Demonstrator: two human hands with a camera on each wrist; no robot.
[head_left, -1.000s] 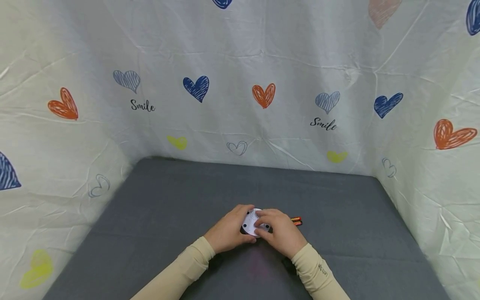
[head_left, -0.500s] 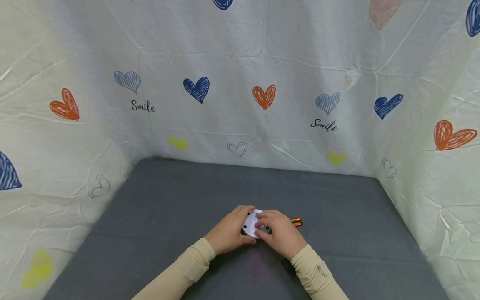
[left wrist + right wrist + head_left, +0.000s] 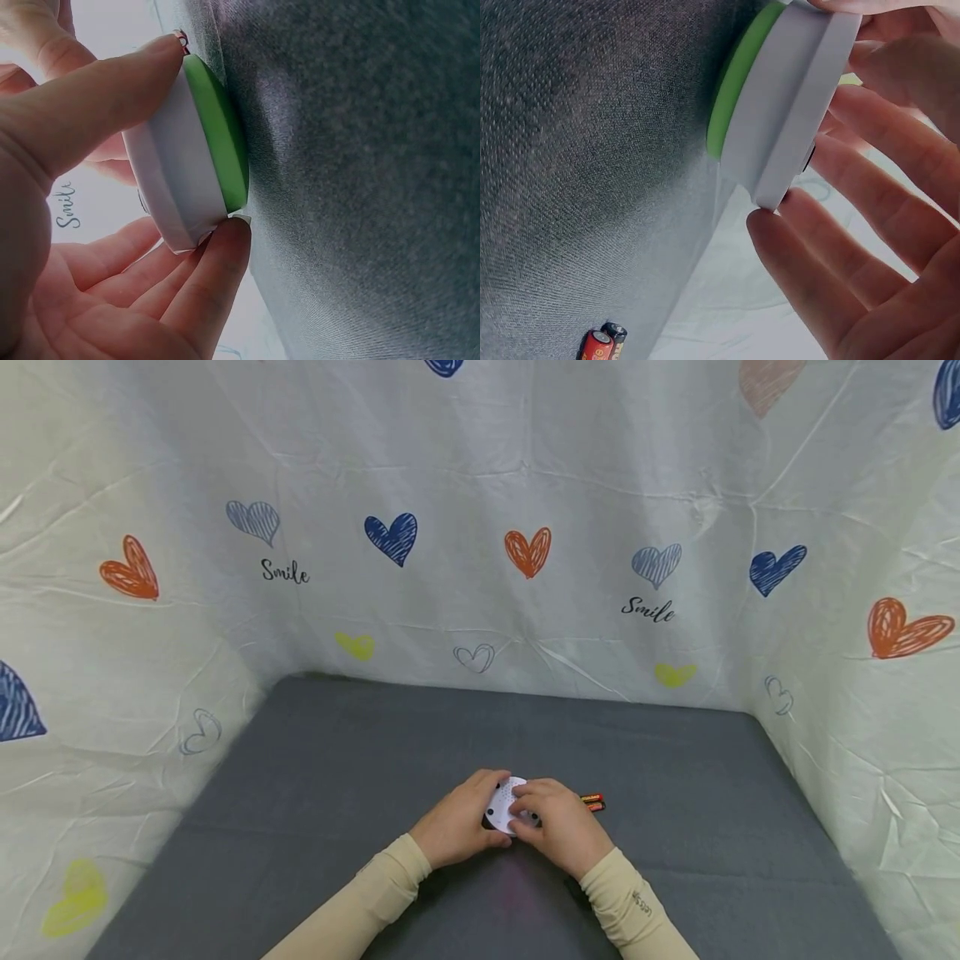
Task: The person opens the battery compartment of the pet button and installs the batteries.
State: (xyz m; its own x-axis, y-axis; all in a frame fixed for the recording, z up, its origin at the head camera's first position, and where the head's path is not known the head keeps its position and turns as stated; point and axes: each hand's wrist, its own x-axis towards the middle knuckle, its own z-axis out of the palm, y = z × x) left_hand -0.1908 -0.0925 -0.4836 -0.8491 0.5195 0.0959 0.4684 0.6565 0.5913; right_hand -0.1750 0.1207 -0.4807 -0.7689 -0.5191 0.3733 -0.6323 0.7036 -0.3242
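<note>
Head view: white disc (image 3: 501, 808) perhaps half covered by 2 hands (image 3: 461, 820) (image 3: 564, 828).

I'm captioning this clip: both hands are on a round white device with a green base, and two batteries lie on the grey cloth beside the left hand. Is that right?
Not quite: the two batteries lie on the grey cloth beside the right hand, not the left hand, as the head view shows. The rest stands.

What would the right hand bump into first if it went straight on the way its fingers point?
The white round device, which the right hand seems to be touching. Beyond it, probably the left hand, though depth is hard to judge.
</note>
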